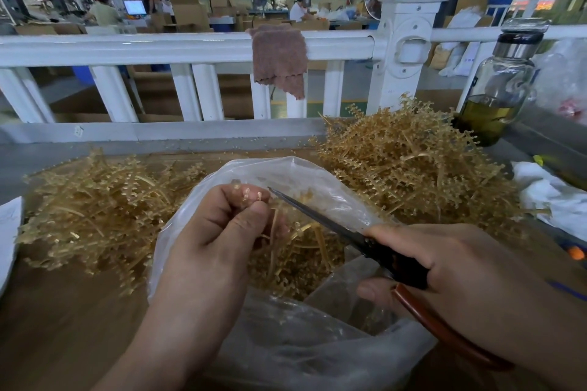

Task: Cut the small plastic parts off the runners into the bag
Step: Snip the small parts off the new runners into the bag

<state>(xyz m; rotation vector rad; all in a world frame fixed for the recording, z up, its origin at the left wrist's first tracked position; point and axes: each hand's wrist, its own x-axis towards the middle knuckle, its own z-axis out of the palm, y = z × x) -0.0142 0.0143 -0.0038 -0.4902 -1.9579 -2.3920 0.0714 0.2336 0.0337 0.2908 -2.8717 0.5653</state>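
Wooden table (63,320) by white railing (158,47); left hand (219,232) tight on runner (251,194), right hand (470,276) around scissors (333,228).

Tangled amber runners (95,216) heaped either side of an open clear bag (301,343) — more inside, scissors (317,214) slanting over its mouth

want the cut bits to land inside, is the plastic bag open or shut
Open. The plastic bag gapes wide below the left hand and the scissors; tan runners lie inside it.
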